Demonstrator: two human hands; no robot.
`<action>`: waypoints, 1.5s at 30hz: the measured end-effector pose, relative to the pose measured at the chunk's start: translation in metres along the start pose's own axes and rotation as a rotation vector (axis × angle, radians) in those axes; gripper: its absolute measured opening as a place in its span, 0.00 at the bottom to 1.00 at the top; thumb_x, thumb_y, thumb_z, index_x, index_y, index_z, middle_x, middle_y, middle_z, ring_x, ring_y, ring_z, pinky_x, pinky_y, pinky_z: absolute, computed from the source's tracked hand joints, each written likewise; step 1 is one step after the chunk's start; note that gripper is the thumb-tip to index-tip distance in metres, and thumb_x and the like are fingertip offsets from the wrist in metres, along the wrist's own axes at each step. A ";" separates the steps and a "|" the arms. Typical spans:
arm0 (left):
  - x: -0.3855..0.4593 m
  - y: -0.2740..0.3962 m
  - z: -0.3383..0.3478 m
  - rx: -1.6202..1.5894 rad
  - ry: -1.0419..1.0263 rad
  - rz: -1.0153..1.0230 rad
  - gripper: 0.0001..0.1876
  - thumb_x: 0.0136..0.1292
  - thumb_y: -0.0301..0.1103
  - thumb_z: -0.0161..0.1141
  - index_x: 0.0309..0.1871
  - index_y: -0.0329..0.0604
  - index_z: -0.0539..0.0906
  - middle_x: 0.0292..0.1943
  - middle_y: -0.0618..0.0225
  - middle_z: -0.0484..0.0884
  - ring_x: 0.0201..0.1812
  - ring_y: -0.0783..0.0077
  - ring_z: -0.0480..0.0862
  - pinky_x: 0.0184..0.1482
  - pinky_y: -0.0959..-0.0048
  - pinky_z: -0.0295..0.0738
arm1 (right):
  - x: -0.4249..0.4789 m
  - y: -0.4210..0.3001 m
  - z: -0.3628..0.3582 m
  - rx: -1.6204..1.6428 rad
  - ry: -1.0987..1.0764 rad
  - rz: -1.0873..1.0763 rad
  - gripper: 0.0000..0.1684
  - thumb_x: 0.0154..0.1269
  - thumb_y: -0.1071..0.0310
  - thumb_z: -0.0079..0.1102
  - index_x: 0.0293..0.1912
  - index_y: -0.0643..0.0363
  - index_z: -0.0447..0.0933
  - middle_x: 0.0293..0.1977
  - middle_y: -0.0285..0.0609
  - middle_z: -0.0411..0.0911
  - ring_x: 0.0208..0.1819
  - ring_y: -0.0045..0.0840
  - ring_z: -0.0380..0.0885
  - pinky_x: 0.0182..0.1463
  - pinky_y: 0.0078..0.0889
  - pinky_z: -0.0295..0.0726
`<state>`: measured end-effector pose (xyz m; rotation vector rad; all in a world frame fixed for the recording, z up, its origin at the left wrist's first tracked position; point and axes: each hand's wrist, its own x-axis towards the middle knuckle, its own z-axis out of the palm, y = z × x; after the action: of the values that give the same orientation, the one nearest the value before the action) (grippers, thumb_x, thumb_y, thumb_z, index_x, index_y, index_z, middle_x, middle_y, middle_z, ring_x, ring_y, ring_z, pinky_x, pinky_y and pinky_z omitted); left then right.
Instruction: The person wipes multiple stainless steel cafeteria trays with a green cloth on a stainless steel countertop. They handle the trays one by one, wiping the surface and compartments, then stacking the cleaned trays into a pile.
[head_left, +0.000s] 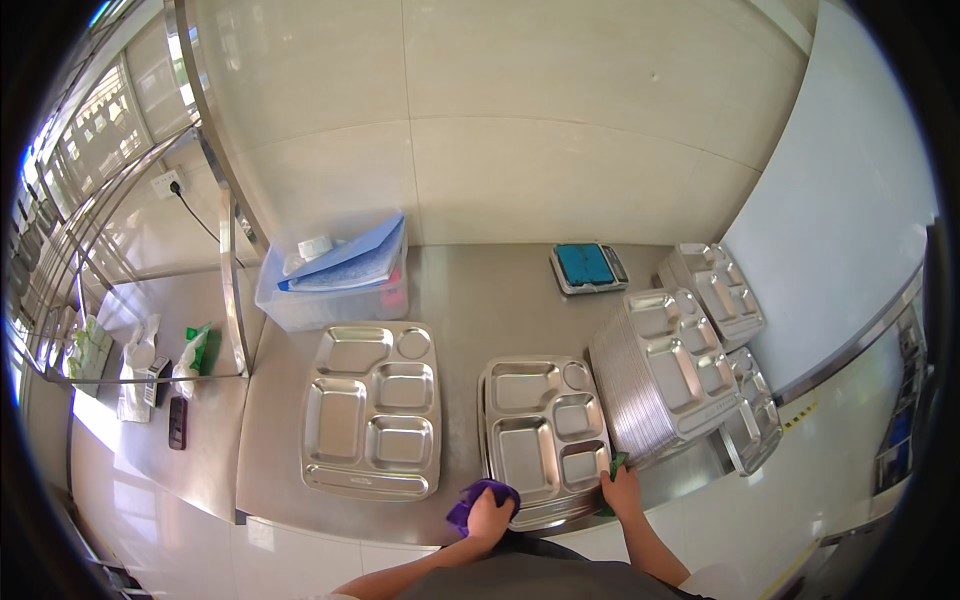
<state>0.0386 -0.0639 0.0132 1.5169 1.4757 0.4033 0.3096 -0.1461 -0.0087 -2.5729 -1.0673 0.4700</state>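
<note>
A short stack of stainless steel compartment trays lies at the front edge of the steel counter, before me. At its lower left corner my left hand grips a purple cloth. My right hand is at the stack's lower right edge with a green cloth in its fingers, pressed against the trays. Another compartment tray lies to the left, apart from that stack. Close on the right stands a tall stack of the same trays, leaning a little, with further trays behind it.
A clear plastic bin holding a blue folder stands at the back left. A kitchen scale with a blue top is near the wall. More trays sit at the right edge. A phone lies far left, beside a metal rack.
</note>
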 end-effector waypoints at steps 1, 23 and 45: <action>-0.002 0.013 -0.006 -0.052 -0.001 0.055 0.19 0.59 0.42 0.59 0.39 0.31 0.75 0.37 0.39 0.81 0.43 0.39 0.81 0.45 0.49 0.74 | 0.001 -0.001 0.000 0.040 -0.002 0.023 0.28 0.64 0.50 0.56 0.47 0.69 0.75 0.49 0.70 0.71 0.49 0.62 0.72 0.54 0.55 0.72; 0.019 -0.133 -0.353 0.273 0.441 -0.061 0.15 0.69 0.35 0.48 0.44 0.32 0.80 0.35 0.63 0.84 0.37 0.70 0.83 0.42 0.65 0.77 | 0.018 -0.078 -0.066 0.499 0.192 -0.244 0.15 0.67 0.60 0.58 0.43 0.65 0.77 0.38 0.48 0.77 0.41 0.38 0.76 0.49 0.35 0.73; 0.011 -0.087 0.057 0.234 -0.164 0.001 0.37 0.67 0.46 0.50 0.59 0.10 0.57 0.31 0.35 0.82 0.31 0.37 0.84 0.41 0.48 0.81 | 0.119 -0.191 0.056 -0.098 -0.195 -1.246 0.18 0.50 0.73 0.61 0.44 0.53 0.77 0.39 0.42 0.78 0.47 0.40 0.78 0.46 0.43 0.78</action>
<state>0.0336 -0.0914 -0.0874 1.6913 1.4299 0.1058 0.2475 0.0780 -0.0025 -1.4404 -2.4352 0.3038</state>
